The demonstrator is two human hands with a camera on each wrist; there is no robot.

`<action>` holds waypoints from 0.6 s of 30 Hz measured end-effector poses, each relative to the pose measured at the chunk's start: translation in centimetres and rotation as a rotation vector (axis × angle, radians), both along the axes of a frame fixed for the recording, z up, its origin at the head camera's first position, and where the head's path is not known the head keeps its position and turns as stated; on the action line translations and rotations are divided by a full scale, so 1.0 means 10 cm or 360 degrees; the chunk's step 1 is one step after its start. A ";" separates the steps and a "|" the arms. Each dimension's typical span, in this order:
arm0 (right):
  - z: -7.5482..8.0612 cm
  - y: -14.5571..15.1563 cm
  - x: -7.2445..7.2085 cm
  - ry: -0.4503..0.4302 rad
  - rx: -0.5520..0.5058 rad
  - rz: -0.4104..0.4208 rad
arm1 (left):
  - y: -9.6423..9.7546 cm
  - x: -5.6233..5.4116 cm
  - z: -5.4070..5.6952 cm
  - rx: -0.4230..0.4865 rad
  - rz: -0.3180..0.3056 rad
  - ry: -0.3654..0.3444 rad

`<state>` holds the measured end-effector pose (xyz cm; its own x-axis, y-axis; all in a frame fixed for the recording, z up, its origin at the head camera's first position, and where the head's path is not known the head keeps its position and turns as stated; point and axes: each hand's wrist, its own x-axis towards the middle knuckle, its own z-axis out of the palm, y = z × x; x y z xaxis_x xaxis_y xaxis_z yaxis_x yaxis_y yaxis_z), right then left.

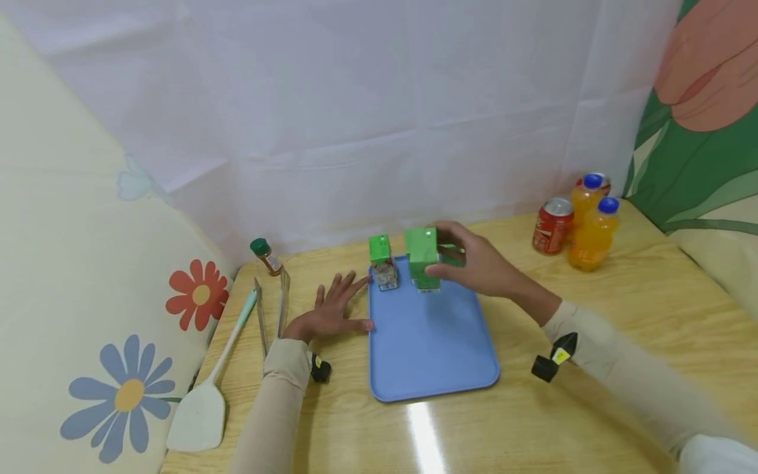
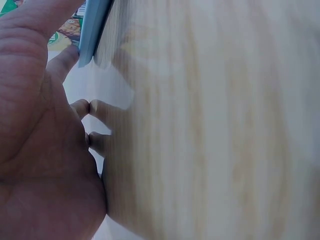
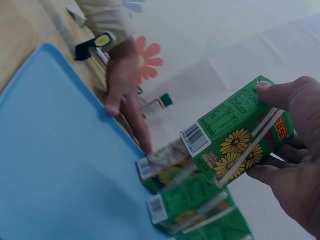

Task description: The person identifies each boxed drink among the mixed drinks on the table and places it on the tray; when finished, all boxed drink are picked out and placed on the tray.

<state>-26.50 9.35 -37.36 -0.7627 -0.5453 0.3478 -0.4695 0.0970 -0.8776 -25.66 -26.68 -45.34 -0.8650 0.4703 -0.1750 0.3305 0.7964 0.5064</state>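
In the head view my right hand [image 1: 482,263] holds a green drink carton [image 1: 419,245] over the far part of a blue tray [image 1: 429,349]. In the right wrist view this carton [image 3: 240,135] shows yellow flowers, a barcode and a straw along its side, with thumb and fingers on opposite sides. A carton with a green top [image 1: 385,270] stands at the tray's far left corner. More green cartons [image 3: 192,202] stand beside it, partly covered in the head view. My left hand [image 1: 334,313] lies with fingers spread, thumb and index fingertip at the tray's left rim.
At the left lie a white spatula [image 1: 198,415], metal tongs [image 1: 283,299] and a small green-capped bottle [image 1: 266,257]. Orange drink bottles [image 1: 594,237] and a red can [image 1: 553,227] stand at the back right. A white cloth [image 1: 385,118] hangs behind the table.
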 end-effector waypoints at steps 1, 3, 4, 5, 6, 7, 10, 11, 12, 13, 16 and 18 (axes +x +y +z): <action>-0.02 -0.07 0.00 -0.0015 0.0011 0.0021 | -0.01 0.00 0.00 0.0006 -0.0001 0.0001; -0.09 -0.19 0.01 -0.0047 0.0035 0.0064 | -0.02 0.01 -0.01 0.0014 0.0001 0.0001; -0.12 -0.23 0.01 -0.0057 0.0050 0.0079 | -0.02 0.00 -0.02 0.0020 0.0001 0.0006; -0.16 -0.28 0.02 -0.0065 0.0066 0.0094 | -0.02 0.00 -0.04 0.0013 -0.0001 0.0017; -0.20 -0.33 0.02 -0.0070 0.0078 0.0109 | -0.02 -0.01 -0.05 0.0009 -0.0002 0.0022; -0.24 -0.37 0.02 -0.0079 0.0081 0.0127 | -0.02 0.00 -0.06 0.0005 -0.0003 0.0023; -0.33 -0.47 0.04 -0.0098 0.0088 0.0173 | -0.01 0.01 -0.06 0.0002 0.0003 0.0008; -0.36 -0.50 0.04 -0.0098 0.0091 0.0184 | -0.01 0.01 -0.06 -0.0001 0.0005 0.0004; -0.38 -0.53 0.04 -0.0100 0.0094 0.0188 | -0.01 0.01 -0.06 0.0007 0.0008 -0.0002; -0.40 -0.55 0.05 -0.0103 0.0093 0.0193 | -0.01 0.01 -0.05 0.0005 0.0009 -0.0005; -0.45 -0.62 0.05 -0.0107 0.0092 0.0190 | -0.01 0.00 -0.04 -0.0007 0.0008 0.0001; -0.47 -0.65 0.06 -0.0116 0.0082 0.0200 | -0.02 0.00 -0.03 -0.0009 0.0010 0.0000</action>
